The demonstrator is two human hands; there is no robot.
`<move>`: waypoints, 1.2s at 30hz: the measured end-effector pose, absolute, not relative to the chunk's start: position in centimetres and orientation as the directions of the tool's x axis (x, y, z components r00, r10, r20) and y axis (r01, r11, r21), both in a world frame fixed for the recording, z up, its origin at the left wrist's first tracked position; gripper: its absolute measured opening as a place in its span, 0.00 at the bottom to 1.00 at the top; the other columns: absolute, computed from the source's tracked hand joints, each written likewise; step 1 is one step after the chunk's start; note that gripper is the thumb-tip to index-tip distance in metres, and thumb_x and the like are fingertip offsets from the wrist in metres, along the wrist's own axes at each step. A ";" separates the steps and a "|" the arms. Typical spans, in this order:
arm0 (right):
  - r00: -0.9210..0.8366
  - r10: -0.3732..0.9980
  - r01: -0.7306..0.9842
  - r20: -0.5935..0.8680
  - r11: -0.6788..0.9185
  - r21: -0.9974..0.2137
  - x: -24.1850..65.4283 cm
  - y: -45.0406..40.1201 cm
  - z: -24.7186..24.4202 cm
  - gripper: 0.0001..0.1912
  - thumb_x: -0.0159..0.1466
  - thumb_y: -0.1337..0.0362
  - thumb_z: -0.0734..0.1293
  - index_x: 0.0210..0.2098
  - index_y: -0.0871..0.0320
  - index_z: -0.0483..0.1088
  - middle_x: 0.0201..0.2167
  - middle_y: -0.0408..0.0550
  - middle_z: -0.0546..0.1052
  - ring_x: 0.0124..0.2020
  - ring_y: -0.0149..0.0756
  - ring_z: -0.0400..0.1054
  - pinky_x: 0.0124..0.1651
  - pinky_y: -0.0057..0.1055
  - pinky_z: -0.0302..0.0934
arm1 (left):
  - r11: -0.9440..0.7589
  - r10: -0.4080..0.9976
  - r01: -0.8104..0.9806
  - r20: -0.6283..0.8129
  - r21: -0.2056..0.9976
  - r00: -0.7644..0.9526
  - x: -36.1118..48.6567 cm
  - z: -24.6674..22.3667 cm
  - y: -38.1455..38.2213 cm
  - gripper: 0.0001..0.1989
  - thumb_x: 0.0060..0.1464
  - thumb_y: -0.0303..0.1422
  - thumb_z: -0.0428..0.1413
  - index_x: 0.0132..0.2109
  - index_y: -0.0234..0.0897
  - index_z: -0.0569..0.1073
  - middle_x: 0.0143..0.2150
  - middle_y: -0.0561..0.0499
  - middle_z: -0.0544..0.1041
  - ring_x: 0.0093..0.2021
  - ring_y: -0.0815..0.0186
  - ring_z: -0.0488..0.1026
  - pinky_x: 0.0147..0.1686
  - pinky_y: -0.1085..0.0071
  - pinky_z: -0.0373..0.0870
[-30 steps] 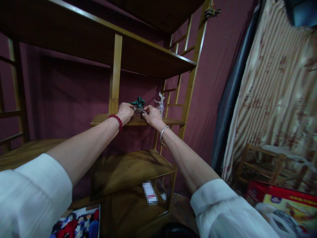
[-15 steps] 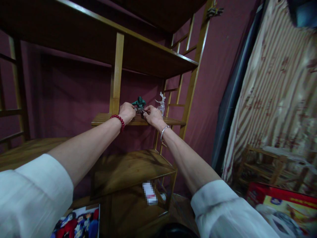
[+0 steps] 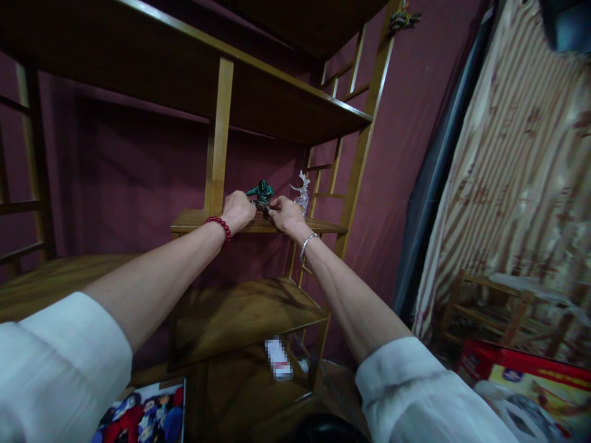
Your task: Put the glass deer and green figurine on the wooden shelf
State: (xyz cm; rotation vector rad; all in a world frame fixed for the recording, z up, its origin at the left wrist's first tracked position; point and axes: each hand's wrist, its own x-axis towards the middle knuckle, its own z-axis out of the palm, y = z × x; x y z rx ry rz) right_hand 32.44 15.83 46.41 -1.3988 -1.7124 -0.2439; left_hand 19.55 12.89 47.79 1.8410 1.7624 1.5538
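Note:
A small dark green figurine [image 3: 262, 192] with a brownish base stands on the short middle shelf [image 3: 189, 219] of a wooden shelving unit. My left hand [image 3: 239, 210], with a red bead bracelet at the wrist, closes its fingers at the figurine's left side. On the other side my right hand [image 3: 285, 215], wearing a silver bangle, pinches the base between thumb and fingers. Both hands partly cover the lower part of the figurine. Just behind my right hand stands a clear deer ornament [image 3: 302, 195] with antlers, its lower part hidden.
A wooden post [image 3: 220, 135] rises left of the hands, and an upper shelf [image 3: 295, 101] hangs over them. Below are a lower shelf [image 3: 249, 314], a blurred white box [image 3: 278, 359] and a box of colourful figures [image 3: 143, 415]. A striped curtain [image 3: 503, 184] hangs at right.
The green figurine has turned slightly and sits more upright between the hands. Both hands keep nearly the same place, the left one shifted slightly right.

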 end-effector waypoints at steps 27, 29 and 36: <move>0.003 0.696 0.891 0.718 0.325 -0.318 33.5 15.2 46.5 0.08 0.55 0.68 0.62 0.34 0.57 0.71 0.32 0.45 0.75 0.35 0.32 0.68 0.40 0.26 0.59 | -0.268 0.732 0.813 0.658 0.517 -0.177 19.4 47.6 12.4 0.16 0.46 0.32 0.54 0.42 0.29 0.71 0.41 0.36 0.74 0.43 0.56 0.71 0.38 0.70 0.64; 0.005 0.694 0.891 0.720 0.324 -0.318 33.6 15.2 46.5 0.08 0.56 0.68 0.62 0.33 0.57 0.71 0.32 0.44 0.75 0.34 0.31 0.67 0.40 0.25 0.59 | -0.268 0.732 0.810 0.657 0.521 -0.180 19.4 47.6 12.4 0.16 0.45 0.33 0.55 0.42 0.29 0.71 0.41 0.36 0.74 0.43 0.56 0.71 0.37 0.70 0.65; 0.013 0.689 0.891 0.724 0.321 -0.321 33.3 14.8 46.4 0.09 0.56 0.70 0.61 0.33 0.58 0.72 0.32 0.45 0.76 0.34 0.31 0.68 0.39 0.24 0.58 | -0.273 0.730 0.803 0.657 0.530 -0.186 19.3 47.5 12.4 0.17 0.46 0.34 0.55 0.43 0.29 0.71 0.41 0.36 0.74 0.43 0.57 0.71 0.38 0.71 0.64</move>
